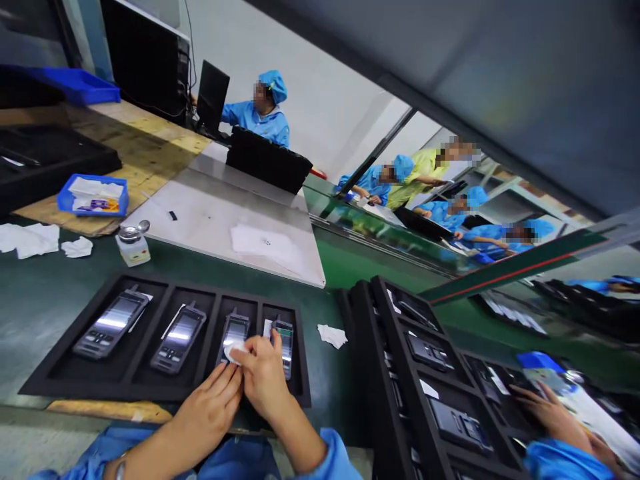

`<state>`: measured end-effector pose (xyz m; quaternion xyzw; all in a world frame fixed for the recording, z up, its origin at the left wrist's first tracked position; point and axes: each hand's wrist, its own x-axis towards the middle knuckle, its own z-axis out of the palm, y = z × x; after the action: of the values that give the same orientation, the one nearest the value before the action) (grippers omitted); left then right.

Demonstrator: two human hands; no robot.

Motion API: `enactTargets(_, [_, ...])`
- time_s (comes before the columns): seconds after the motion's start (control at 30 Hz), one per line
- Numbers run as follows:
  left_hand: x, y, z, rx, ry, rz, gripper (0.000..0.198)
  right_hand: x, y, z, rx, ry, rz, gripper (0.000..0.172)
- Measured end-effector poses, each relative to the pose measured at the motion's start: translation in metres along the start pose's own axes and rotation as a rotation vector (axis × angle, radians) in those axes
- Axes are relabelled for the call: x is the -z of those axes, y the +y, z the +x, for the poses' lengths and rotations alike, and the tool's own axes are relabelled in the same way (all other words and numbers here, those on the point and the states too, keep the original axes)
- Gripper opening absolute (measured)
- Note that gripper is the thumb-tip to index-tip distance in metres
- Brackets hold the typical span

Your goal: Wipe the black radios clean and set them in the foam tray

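A black foam tray (95, 389) in front of me has several compartments, each with a handheld device with a screen, keys and a stub antenna. My right hand (265, 373) pinches a white wipe (234, 351) against the lower part of the third device (237, 329). Beside it, my left hand (215, 403) rests at that device's bottom end, fingers stretched out over the tray's front edge. The rightmost device (287, 341) lies partly behind my right hand. To the left are a second device (180, 337) and a leftmost device (116, 321).
Stacked black trays (400, 360) with devices stand at the right, where a co-worker's hand (560, 413) reaches in. Behind my tray are a small dispenser bottle (134, 248), a blue bin (93, 195) and crumpled wipes (30, 239). Another wipe (332, 335) lies right of the tray.
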<state>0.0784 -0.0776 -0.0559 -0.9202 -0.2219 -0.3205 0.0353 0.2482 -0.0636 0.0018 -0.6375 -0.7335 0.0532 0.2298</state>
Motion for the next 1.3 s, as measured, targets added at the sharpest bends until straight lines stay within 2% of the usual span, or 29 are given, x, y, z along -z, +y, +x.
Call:
enactTargets(0.07, [-0.002, 0.0, -0.002, -0.013, -0.016, -0.003, 0.031, 0.001, 0.0, 0.002, 0.027, -0.001, -0.005, 0.034])
enactTargets(0.2, [-0.004, -0.003, -0.004, -0.012, -0.067, 0.025, 0.038, -0.002, -0.001, 0.027, -0.011, 0.021, -0.089, 0.034])
enactTargets(0.37, [-0.011, -0.004, -0.009, -0.05, -0.025, -0.002, 0.032, -0.005, -0.005, 0.03, 0.125, -0.051, -0.023, 0.031])
enactTargets(0.5, [-0.012, -0.006, -0.01, -0.045, -0.091, 0.039, 0.04, -0.002, -0.003, 0.032, 0.038, 0.011, -0.094, 0.035])
enactTargets(0.63, [-0.009, -0.008, -0.006, -0.077, 0.016, -0.001, 0.031, -0.001, 0.004, 0.031, 0.169, -0.033, 0.025, 0.03])
enactTargets(0.77, [-0.005, -0.007, -0.003, -0.049, -0.057, 0.042, 0.036, 0.002, 0.011, 0.029, 0.011, 0.053, -0.06, 0.039])
enactTargets(0.9, [-0.007, -0.007, -0.005, -0.068, -0.006, 0.025, 0.032, 0.001, 0.008, 0.015, 0.079, 0.053, -0.021, 0.034])
enactTargets(1.0, [-0.005, -0.006, -0.003, -0.067, -0.05, 0.041, 0.034, 0.003, 0.006, 0.016, 0.028, 0.064, -0.048, 0.038])
enactTargets(1.17, [0.003, -0.008, 0.001, -0.056, -0.058, 0.028, 0.037, 0.014, 0.004, 0.029, -0.062, -0.026, -0.037, 0.044])
enactTargets(1.3, [0.002, -0.007, -0.002, -0.056, -0.067, 0.004, 0.039, 0.02, -0.009, 0.019, -0.039, -0.104, -0.037, 0.033])
